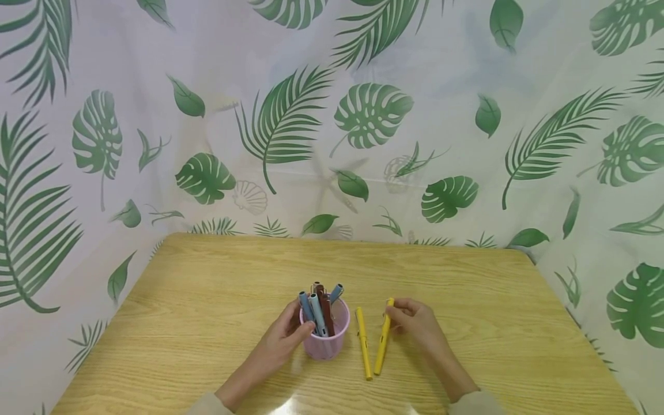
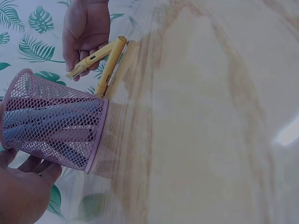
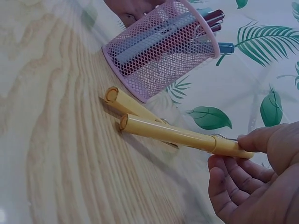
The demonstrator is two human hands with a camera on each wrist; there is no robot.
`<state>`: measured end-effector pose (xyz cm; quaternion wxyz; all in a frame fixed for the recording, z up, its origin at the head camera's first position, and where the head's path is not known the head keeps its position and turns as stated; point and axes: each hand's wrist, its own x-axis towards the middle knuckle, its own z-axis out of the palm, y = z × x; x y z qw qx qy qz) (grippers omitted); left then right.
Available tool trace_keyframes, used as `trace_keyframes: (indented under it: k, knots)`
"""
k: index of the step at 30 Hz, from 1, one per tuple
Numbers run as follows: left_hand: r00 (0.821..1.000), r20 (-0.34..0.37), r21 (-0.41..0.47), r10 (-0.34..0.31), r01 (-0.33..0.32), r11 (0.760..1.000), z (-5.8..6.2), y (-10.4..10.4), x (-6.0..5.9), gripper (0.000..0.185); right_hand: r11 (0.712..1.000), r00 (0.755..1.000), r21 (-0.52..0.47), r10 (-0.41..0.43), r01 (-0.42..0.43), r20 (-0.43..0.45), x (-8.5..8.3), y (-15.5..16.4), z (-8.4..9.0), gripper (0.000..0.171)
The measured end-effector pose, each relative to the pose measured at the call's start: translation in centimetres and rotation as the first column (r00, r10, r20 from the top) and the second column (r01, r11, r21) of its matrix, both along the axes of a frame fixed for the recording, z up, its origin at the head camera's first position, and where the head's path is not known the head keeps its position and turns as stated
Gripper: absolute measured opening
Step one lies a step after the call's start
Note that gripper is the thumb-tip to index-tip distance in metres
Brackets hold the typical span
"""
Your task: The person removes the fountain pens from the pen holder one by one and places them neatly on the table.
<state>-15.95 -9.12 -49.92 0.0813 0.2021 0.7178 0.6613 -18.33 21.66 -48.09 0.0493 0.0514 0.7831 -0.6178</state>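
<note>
A pink mesh pen cup (image 1: 324, 334) (image 2: 51, 126) (image 3: 161, 46) stands near the front middle of the wooden table (image 1: 218, 288), holding several blue and dark red pens (image 1: 319, 308). My left hand (image 1: 290, 334) (image 2: 23, 186) grips the cup's left side. Two yellow pens lie to the right of the cup. One yellow pen (image 1: 363, 343) (image 3: 128, 103) lies free on the table. My right hand (image 1: 410, 320) (image 3: 252, 177) (image 2: 86, 30) pinches the far end of the other yellow pen (image 1: 383, 337) (image 3: 177, 134) (image 2: 91, 59), whose near end rests on the wood.
A white curtain with green leaf prints (image 1: 332, 115) encloses the table at the back and both sides. The table's far edge (image 1: 342, 239) meets the curtain.
</note>
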Motion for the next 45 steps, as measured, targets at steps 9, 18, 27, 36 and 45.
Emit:
trace_keyframes:
  k: [9, 18, 27, 36, 45]
  knots:
    - [1.0, -0.002, -0.002, -0.002, 0.002, 1.0, 0.0, 0.0, -0.1, 0.065, 0.998, 1.0, 0.052, 0.021, -0.021, 0.01, 0.1, -0.7, -0.7, 0.037]
    - [1.0, 0.012, -0.003, 0.001, -0.001, 1.0, 0.0, 0.0, 0.1, 0.065, 0.996, 0.999, 0.086, 0.014, -0.017, 0.029, 0.0, -1.7, -1.2, 0.036]
    - [1.0, 0.019, -0.004, 0.0, 0.0, 1.0, 0.0, -0.1, 0.2, 0.065, 0.982, 1.0, 0.187, 0.004, -0.005, 0.009, -0.2, -2.7, -0.8, 0.038]
    - [1.0, 0.023, -0.008, 0.006, -0.006, 1.0, 0.1, 0.0, 0.2, 0.066, 0.968, 1.0, 0.25, -0.002, 0.0, 0.007, -0.4, -3.1, -0.9, 0.036]
    - [1.0, 0.013, -0.008, 0.013, -0.013, 1.0, -0.1, 0.1, 0.2, 0.064, 0.964, 1.0, 0.266, -0.013, 0.02, -0.027, -0.2, -3.3, -1.1, 0.028]
